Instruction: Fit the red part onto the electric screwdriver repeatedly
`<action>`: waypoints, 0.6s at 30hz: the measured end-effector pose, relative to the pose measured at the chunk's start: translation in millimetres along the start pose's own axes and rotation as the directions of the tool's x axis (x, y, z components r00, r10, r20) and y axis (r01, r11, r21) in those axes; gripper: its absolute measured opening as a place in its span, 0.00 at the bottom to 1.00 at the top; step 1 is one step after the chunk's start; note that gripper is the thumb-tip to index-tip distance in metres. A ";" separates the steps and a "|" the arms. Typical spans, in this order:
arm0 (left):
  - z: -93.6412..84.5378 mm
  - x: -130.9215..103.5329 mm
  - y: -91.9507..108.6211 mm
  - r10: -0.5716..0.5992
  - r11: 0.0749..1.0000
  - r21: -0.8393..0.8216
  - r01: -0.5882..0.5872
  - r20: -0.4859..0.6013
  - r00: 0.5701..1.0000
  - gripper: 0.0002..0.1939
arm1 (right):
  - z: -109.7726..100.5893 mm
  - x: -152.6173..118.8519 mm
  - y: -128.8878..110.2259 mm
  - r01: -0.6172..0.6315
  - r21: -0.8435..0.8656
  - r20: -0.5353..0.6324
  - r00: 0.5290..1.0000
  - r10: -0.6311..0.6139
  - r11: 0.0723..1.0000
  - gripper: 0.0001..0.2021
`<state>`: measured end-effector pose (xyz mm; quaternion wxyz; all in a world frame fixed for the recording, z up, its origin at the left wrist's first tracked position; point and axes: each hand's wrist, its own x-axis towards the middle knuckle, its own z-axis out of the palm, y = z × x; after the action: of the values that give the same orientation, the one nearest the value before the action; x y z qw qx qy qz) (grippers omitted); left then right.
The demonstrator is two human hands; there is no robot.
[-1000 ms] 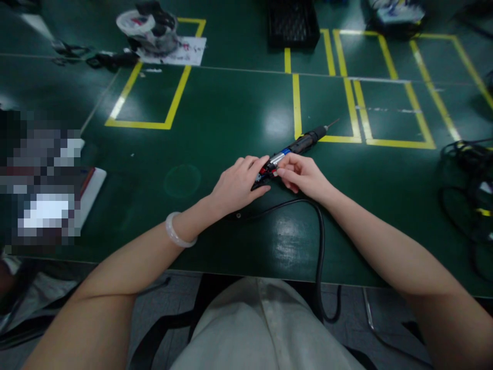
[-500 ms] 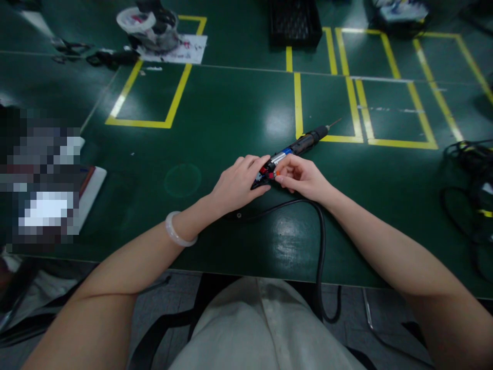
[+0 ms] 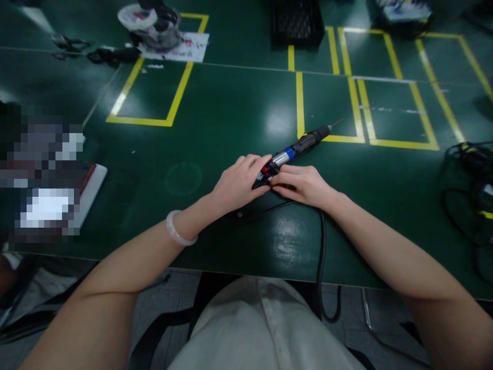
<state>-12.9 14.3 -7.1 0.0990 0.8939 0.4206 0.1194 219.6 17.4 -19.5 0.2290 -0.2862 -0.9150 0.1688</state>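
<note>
Since the earlier frame, right hand has shifted down toward the left one, baring more of the silver motor barrel point(image 3: 280, 159). Left hand point(image 3: 236, 185): thumb and fingers partly closed around the rear of the opened electric screwdriver point(image 3: 300, 146), red inner parts point(image 3: 265, 168) showing. Screwdriver is on the green tabletop point(image 3: 231, 113), in front of the person; long axis slants near-left to far-right, bit point(image 3: 337, 123) pointing far-right, away. Right hand point(image 3: 304, 185): fingertips drawn close at the exposed rear; can't tell if anything's pinched. Black cable point(image 3: 322, 246) runs below. Likely step: handling internals; next move calls for steady left hold, fine fingertip placement.
</note>
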 end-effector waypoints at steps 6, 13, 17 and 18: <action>1.3 -0.6 -1.7 0.005 1.000 0.004 -0.005 -0.001 1.000 0.35 | -0.8 -0.9 2.4 -0.016 0.034 -0.017 1.000 0.016 0.999 0.08; 2.5 0.4 0.5 -0.005 0.999 0.049 0.005 -0.004 1.000 0.39 | 0.8 -0.4 -0.1 -0.021 0.043 -0.024 0.999 0.022 0.999 0.10; 4.2 2.2 4.8 -0.015 0.993 0.121 0.016 -0.009 1.000 0.40 | -0.4 1.1 -2.8 -0.020 0.051 -0.017 1.000 0.021 0.998 0.11; 4.4 2.8 6.4 -0.022 0.990 0.140 0.023 -0.009 1.000 0.40 | -1.0 1.6 -3.4 -0.020 0.053 -0.018 1.000 0.021 0.998 0.11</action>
<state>-5.2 12.1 -9.1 0.0357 0.8933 0.4386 0.0917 217.4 15.9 -16.6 0.2432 -0.2908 -0.9050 0.1928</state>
